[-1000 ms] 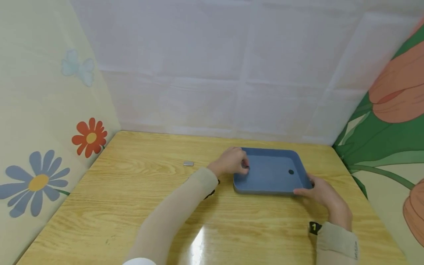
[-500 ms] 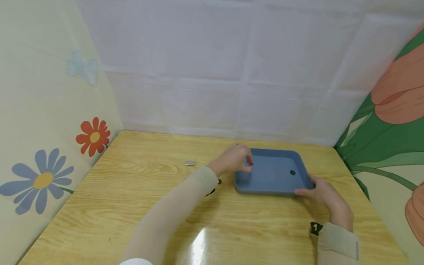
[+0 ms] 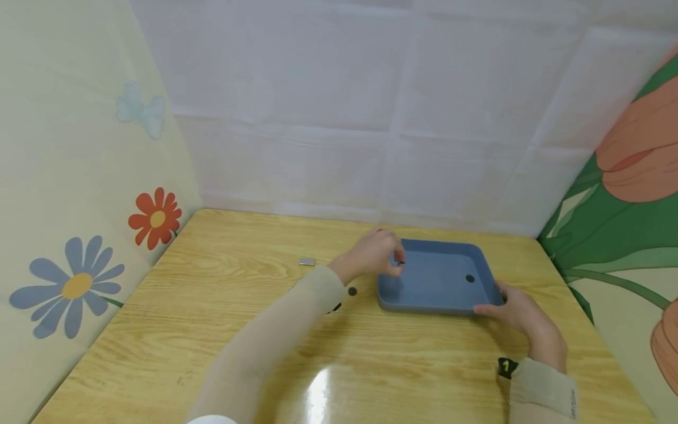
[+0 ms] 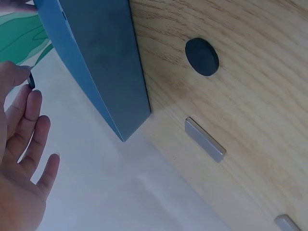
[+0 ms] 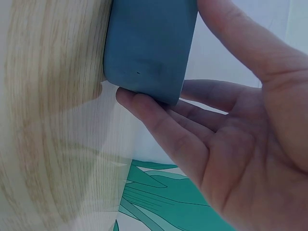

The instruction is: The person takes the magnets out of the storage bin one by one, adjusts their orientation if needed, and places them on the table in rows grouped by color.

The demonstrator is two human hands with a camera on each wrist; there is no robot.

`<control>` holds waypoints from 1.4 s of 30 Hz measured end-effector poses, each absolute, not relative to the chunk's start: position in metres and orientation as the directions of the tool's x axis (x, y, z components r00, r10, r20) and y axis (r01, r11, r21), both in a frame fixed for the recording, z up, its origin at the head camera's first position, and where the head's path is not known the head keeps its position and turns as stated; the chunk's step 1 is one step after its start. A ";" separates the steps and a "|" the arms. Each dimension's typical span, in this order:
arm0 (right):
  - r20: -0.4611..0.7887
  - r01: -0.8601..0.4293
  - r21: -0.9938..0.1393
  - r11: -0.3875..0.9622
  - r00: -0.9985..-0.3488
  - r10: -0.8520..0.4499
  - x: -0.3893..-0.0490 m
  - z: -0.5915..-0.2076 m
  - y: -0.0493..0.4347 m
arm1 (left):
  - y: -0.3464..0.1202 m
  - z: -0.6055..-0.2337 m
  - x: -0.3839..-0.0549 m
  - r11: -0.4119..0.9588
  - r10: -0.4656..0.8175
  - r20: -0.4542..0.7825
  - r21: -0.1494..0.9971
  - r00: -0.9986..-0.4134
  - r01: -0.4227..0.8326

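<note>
My left hand is over the left end of a shallow blue tray, pinching a small black disc between thumb and fingertips; its other fingers spread loosely in the left wrist view. At the tray's near right corner, my right hand grips the tray, thumb on the front rim and fingers against the end wall. Another black disc lies flat inside the tray toward the right.
On the wooden table, left of the tray, lie a black disc and a small silver bar. A second silver bar shows at the left wrist view's edge. A white cloth rises behind the table, floral panels at both sides.
The left hand has lifted slightly and shifted a little over the tray, disc still pinched. A disc on the table has come out from behind the left wrist. The right hand keeps its grip.
</note>
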State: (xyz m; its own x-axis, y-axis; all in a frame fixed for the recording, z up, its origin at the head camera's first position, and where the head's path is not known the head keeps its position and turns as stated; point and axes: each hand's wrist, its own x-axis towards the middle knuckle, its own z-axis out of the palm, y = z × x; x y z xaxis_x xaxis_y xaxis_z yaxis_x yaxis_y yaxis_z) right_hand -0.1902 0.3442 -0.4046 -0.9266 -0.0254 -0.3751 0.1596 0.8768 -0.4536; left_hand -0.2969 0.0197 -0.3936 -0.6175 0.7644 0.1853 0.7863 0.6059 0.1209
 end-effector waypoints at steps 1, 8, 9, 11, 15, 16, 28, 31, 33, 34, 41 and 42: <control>-0.375 0.160 -0.454 0.877 -0.927 -0.025 -0.190 -0.405 0.344 | 0.018 -0.393 -0.296 0.608 0.763 0.184 0.120 -0.619 0.785; -0.374 0.159 -0.453 0.877 -0.927 -0.026 -0.190 -0.406 0.343 | 0.005 -0.391 -0.290 0.619 0.752 0.181 0.134 -0.634 0.773; -0.374 0.157 -0.452 0.878 -0.927 -0.027 -0.190 -0.406 0.343 | 0.003 -0.391 -0.290 0.621 0.751 0.182 0.134 -0.635 0.773; -0.376 0.158 -0.453 0.878 -0.926 -0.028 -0.190 -0.405 0.344 | -0.002 -0.391 -0.289 0.625 0.747 0.187 0.132 -0.638 0.769; -0.377 0.156 -0.455 0.877 -0.926 -0.031 -0.190 -0.405 0.344 | -0.011 -0.392 -0.289 0.639 0.733 0.199 0.127 -0.650 0.759; -0.377 0.157 -0.456 0.876 -0.926 -0.030 -0.190 -0.404 0.344 | -0.013 -0.392 -0.289 0.643 0.730 0.200 0.123 -0.653 0.756; -0.398 0.177 -0.460 0.870 -0.917 -0.024 -0.191 -0.404 0.344 | -0.039 -0.394 -0.282 0.664 0.708 0.197 0.141 -0.678 0.734; -0.404 0.182 -0.458 0.870 -0.914 -0.022 -0.191 -0.404 0.344 | -0.046 -0.396 -0.280 0.673 0.702 0.202 0.128 -0.683 0.729; -0.405 0.180 -0.456 0.871 -0.914 -0.023 -0.191 -0.405 0.344 | -0.051 -0.396 -0.279 0.674 0.698 0.211 0.126 -0.684 0.728; -0.404 0.178 -0.457 0.872 -0.914 -0.025 -0.191 -0.405 0.344 | -0.053 -0.396 -0.279 0.674 0.697 0.216 0.128 -0.684 0.727; -0.401 0.163 -0.453 0.877 -0.916 -0.037 -0.191 -0.405 0.345 | -0.068 -0.397 -0.273 0.685 0.686 0.225 0.119 -0.692 0.719; -0.403 0.169 -0.453 0.876 -0.914 -0.033 -0.191 -0.405 0.344 | -0.070 -0.398 -0.273 0.688 0.684 0.229 0.114 -0.692 0.717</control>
State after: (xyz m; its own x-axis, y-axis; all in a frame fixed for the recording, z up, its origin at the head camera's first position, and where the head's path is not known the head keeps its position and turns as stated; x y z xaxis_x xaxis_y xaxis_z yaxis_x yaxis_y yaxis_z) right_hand -0.1913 0.3444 -0.4050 -0.9144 -0.0326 -0.4034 0.1685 0.8756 -0.4527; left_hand -0.2730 -0.0703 -0.3975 -0.6925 0.6842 0.2288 0.7171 0.6876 0.1140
